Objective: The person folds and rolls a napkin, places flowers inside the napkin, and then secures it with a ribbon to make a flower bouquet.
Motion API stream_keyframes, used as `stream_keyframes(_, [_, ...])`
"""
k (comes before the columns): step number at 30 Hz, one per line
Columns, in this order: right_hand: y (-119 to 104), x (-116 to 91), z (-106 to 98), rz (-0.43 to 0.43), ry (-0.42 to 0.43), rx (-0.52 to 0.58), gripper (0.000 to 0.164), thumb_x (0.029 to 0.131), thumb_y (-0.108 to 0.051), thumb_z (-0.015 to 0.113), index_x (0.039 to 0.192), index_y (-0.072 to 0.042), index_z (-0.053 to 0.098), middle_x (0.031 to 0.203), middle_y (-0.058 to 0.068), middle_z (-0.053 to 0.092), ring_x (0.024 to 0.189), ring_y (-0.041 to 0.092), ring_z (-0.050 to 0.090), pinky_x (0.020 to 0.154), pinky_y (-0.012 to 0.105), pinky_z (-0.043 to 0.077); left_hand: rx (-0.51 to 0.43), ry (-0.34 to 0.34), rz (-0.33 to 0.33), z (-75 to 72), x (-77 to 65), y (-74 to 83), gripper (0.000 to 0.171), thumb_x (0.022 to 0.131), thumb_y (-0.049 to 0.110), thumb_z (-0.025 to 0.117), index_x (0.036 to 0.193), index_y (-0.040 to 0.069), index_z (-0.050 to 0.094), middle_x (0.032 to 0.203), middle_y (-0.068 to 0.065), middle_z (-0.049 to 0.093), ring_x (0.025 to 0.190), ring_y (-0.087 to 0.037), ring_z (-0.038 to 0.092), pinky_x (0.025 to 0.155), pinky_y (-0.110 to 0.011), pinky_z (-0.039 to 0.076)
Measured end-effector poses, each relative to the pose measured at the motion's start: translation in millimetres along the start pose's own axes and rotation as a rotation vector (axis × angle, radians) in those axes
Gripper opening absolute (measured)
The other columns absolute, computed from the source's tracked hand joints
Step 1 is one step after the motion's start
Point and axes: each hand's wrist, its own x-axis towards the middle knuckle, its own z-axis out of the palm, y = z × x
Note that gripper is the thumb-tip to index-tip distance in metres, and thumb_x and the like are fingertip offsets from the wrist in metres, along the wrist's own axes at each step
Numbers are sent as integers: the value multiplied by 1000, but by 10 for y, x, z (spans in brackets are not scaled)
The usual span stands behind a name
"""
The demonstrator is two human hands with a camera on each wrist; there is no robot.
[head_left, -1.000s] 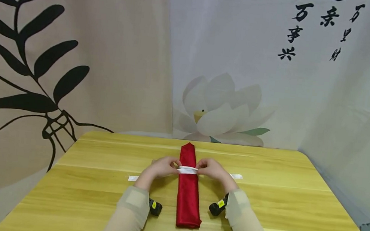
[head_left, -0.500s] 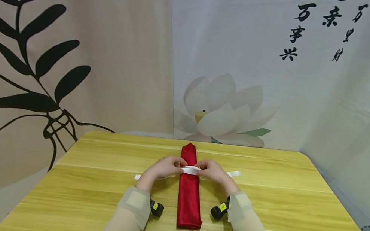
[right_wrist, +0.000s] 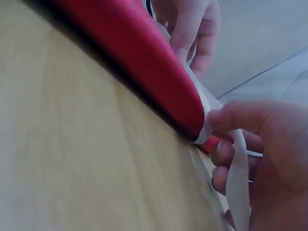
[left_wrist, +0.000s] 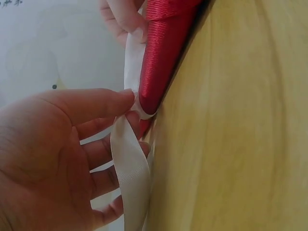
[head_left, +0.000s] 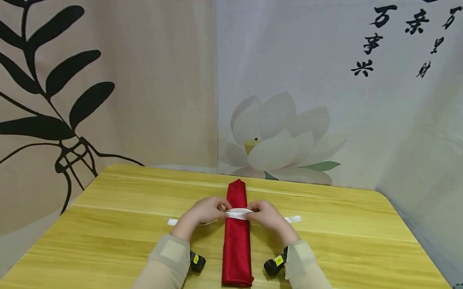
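Observation:
A long, folded red satin cloth (head_left: 239, 253) lies lengthwise on the table, its far end pointed. A white ribbon (head_left: 238, 213) crosses its upper part and wraps round its edges. At the left edge, my left hand (head_left: 206, 209) pinches the ribbon between thumb and forefinger; in the left wrist view a ribbon tail (left_wrist: 132, 180) hangs past the other fingers. My right hand (head_left: 268, 216) pinches the ribbon at the right edge. A second tail (right_wrist: 237, 180) runs down across that hand's fingers in the right wrist view. The cloth's underside is hidden.
The wooden table (head_left: 351, 256) has a far edge just beyond the cloth's tip. Ribbon ends (head_left: 293, 219) stick out behind both wrists. A printed curtain (head_left: 159, 61) hangs behind the table. Black wrist cameras (head_left: 274, 265) sit at both cuffs.
Both hands have shifted only slightly, keeping their pinch on the ribbon. The ribbon's loose left end has drawn a little inward. The cloth stays in place, and the head view has turned slightly.

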Motion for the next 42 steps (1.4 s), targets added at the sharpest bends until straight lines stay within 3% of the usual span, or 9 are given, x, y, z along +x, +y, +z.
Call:
stream_keyframes(6, [-9,-22,-22,21,15,-26,9,88,-14,65,86,-5,69,77,0,60,73,15,50,68,30,43,58,11,-38,-1,4,17,7,89,18,68,95,15,68,80,2,61,64,-14,51,56,-27,41])
stream_keyframes(14, [-36,-20,-21,25,-18,-25,11,89,-16,65,86,-6,68,77,-1,60,75,15,50,70,30,42,60,-3,-21,-13,0,19,13,88,18,69,99,13,69,80,0,60,67,-14,52,60,-28,43])
stream_keyframes(21, [-44,-19,-36,31,-24,-2,17,93,-21,62,93,-6,70,83,0,61,79,16,52,72,31,44,-33,-23,-6,-27,15,-6,26,88,11,68,114,7,67,79,-3,60,63,-14,52,57,-26,43])
stream_keyframes(26, [-21,-8,-31,29,8,10,19,96,-20,59,96,-5,71,83,1,60,78,16,50,70,30,43,-157,-32,-21,-29,3,-5,27,88,7,66,115,4,66,80,-8,59,58,-14,50,50,-24,40])
stream_keyframes(32, [5,1,-14,37,59,27,13,92,-14,63,94,-4,70,82,1,60,77,16,50,69,30,44,-293,-30,-26,-11,13,-10,27,89,-1,61,115,-1,65,76,-9,53,63,-21,55,54,-26,46])
stream_keyframes(36, [5,9,3,31,71,43,11,90,-12,64,92,-3,70,82,2,62,78,16,51,70,30,45,-278,-23,-11,-5,31,-36,28,87,-4,59,114,-1,65,74,-8,52,61,-19,56,56,-29,49])
stream_keyframes(42, [-16,14,24,26,82,46,11,90,-10,62,94,-3,70,85,1,63,80,16,53,73,29,46,-128,36,45,-1,65,-79,24,84,2,64,107,4,69,74,-5,50,60,-14,45,53,-24,38])
